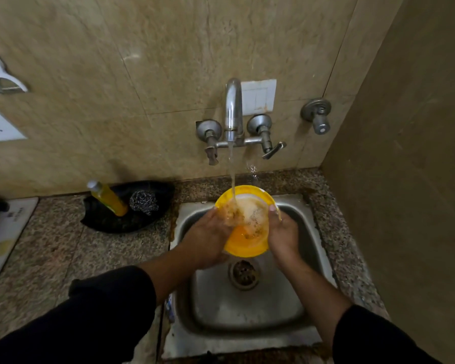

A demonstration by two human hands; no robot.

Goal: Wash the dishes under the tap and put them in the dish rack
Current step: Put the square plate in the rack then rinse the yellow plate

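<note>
A yellow bowl [247, 244] is held over the steel sink [247, 311], tilted toward me under the running tap [233, 111]. The water stream lands inside it and foams. My left hand [208, 232] grips the bowl's left side, with its fingers reaching into the wet inside. On the right rim sits my right hand [283, 232], thumb on the edge. No dish rack is in view.
A yellow soap bottle [108, 198] and a steel scrubber [143, 202] lie on a black tray [124, 222] left of the sink. The drain [244, 274] sits below the bowl. A wall stands close on the right. A white mat [3, 240] lies at far left.
</note>
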